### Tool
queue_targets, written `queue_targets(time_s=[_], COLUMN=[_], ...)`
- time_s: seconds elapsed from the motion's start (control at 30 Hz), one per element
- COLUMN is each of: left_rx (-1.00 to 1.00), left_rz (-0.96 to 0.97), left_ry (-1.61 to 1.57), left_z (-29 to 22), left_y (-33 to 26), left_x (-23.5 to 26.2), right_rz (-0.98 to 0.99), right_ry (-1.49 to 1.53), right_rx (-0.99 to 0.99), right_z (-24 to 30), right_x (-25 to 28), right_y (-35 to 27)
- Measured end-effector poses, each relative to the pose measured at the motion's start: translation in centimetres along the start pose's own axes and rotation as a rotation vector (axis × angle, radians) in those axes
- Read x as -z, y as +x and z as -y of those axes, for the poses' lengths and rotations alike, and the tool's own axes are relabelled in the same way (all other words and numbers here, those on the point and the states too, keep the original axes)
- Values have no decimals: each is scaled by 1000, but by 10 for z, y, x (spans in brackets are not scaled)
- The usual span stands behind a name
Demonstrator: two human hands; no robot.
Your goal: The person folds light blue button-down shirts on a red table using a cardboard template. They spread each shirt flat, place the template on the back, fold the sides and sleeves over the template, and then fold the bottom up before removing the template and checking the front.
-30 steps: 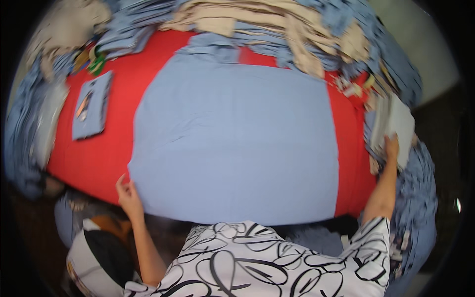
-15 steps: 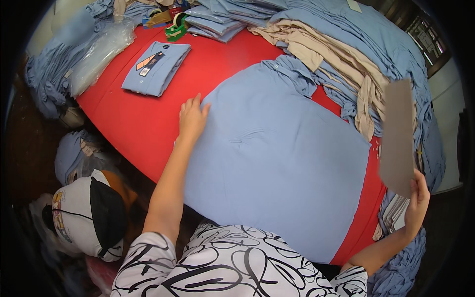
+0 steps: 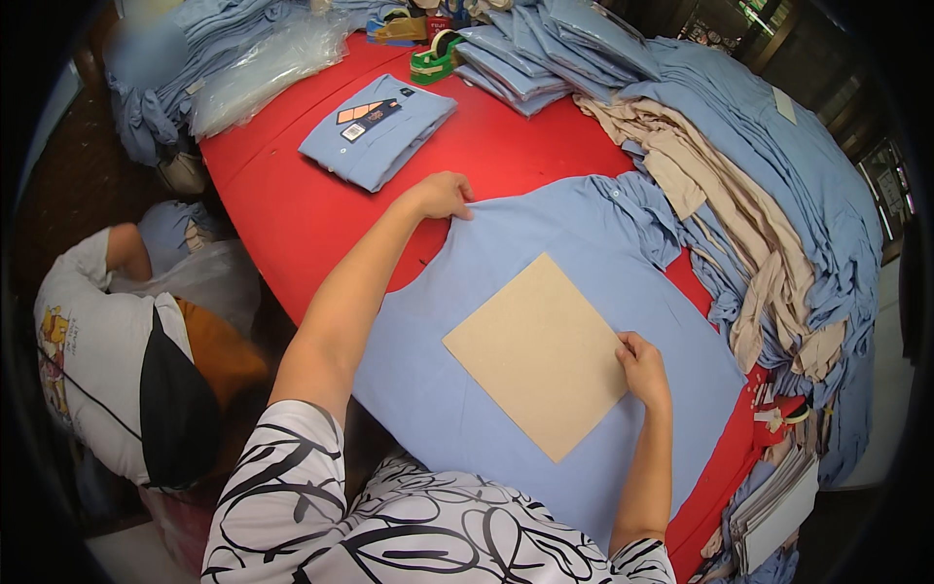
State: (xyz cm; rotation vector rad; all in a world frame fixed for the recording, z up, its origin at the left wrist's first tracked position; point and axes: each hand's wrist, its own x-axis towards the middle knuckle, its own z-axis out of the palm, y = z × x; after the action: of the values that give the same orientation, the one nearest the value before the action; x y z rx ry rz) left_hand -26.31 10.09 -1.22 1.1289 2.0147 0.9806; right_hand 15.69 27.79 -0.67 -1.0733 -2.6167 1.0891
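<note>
A light blue shirt (image 3: pixel 671 448) lies spread over the red tabletop, its collar toward the far side. My left hand (image 3: pixel 446 197) is closed on the shirt's far left edge, pinching the fabric. On the middle of the shirt rests a tan cardboard sheet (image 3: pixel 540 355), turned like a diamond. The right corner of that sheet is held by my right hand (image 3: pixel 644 370), thumb on top and fingers curled. Beyond my left hand sits a folded blue shirt (image 3: pixel 413 136) with a dark and orange tag.
Bagged shirts (image 3: pixel 516 58) are stacked at the back, beside a green tape dispenser (image 3: pixel 434 60). Clear plastic bags (image 3: pixel 268 83) lie far left. Beige and blue garments (image 3: pixel 739 204) heap along the right. Cardboard sheets (image 3: pixel 778 506) stand lower right. Another person (image 3: pixel 107 341) bends down at left.
My right hand has brought the cardboard from the right side onto the shirt. My left hand has gone from lying on the shirt's edge to pinching it. The view has shifted.
</note>
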Motion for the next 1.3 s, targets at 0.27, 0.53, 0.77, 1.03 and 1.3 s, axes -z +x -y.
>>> queue_targets(time_s=[0.27,0.53,0.77,1.03,1.3], left_rx=[142,371,349,65,-158], left_rz=[-540,-405,-572,-819,-601], left_ry=[321,176,33,527,591], left_z=[-19,12,22,-1,-32], left_y=[-90,-205,-210,-200,-148], left_x=[-11,-47,-54,-82,-163], right_rz=[217,45,84,98,86], right_ry=[201,-67,-85,-100,-60], right_rx=[-15,257,233,164,206], right_z=[33,59,89,92,93], right_x=[17,-67,-62,-62,-64], right_y=[22,84,80,80,77])
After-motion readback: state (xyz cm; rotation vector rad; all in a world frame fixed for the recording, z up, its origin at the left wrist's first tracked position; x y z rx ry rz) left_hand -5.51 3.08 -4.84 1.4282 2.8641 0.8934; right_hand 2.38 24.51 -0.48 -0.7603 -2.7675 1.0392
